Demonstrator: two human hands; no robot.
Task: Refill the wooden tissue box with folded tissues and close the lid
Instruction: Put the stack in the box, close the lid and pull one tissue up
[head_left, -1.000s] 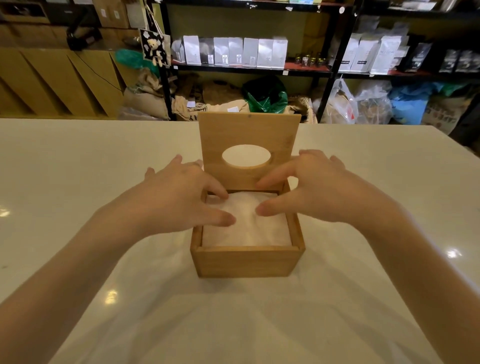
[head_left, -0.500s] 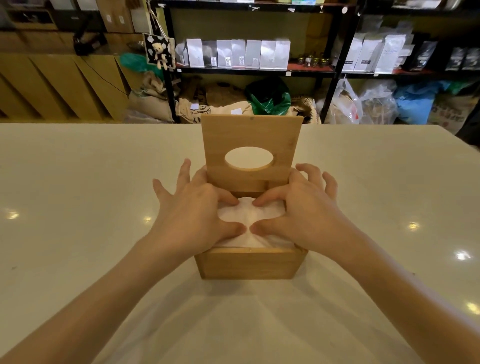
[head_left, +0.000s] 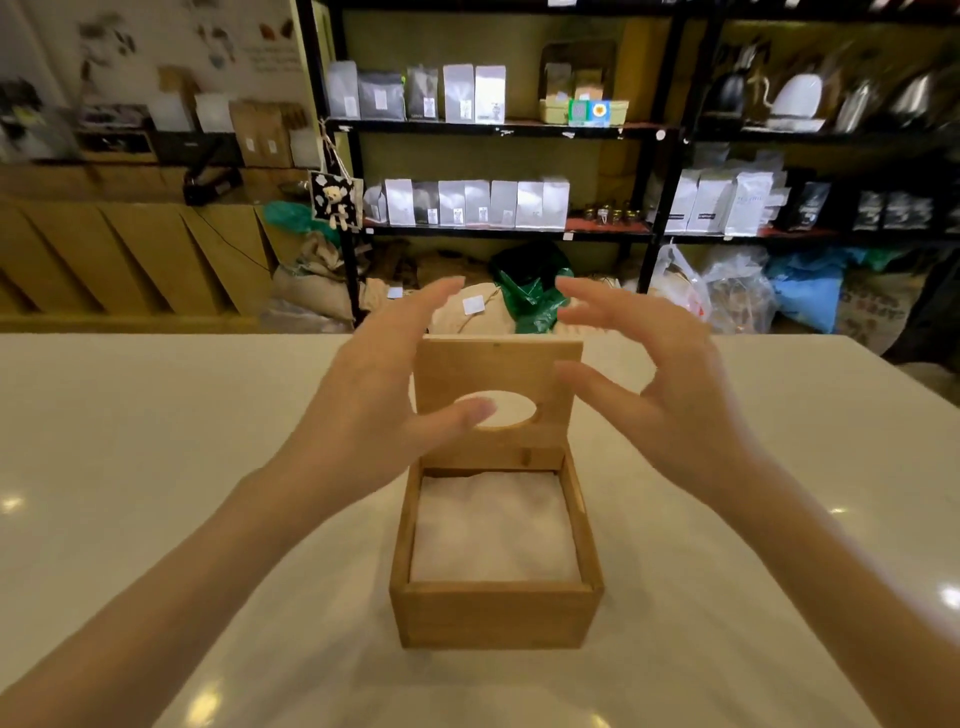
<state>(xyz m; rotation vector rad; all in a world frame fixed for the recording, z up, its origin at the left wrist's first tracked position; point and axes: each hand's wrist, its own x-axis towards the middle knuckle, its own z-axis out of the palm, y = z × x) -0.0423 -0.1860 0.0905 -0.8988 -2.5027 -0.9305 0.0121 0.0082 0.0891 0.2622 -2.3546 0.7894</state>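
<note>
The square wooden tissue box (head_left: 496, 616) stands on the white table, filled with a flat stack of white folded tissues (head_left: 493, 527). Its hinged lid (head_left: 550, 371), with an oval hole, stands upright at the box's far edge. My left hand (head_left: 384, 400) hovers at the lid's left side, fingers spread, thumb in front of the oval hole. My right hand (head_left: 660, 395) hovers at the lid's right side, fingers curled and apart. Neither hand holds anything; both are blurred by motion.
The white table (head_left: 156, 467) stretches wide on both sides of the box. Behind it stand black shelves (head_left: 498, 127) with pouches and jars, sacks and plastic bags on the floor, and wooden panelling at the left.
Both hands have lifted off the tissues and risen to either side of the upright lid. The tissues now lie flat inside the box. The view has tilted up.
</note>
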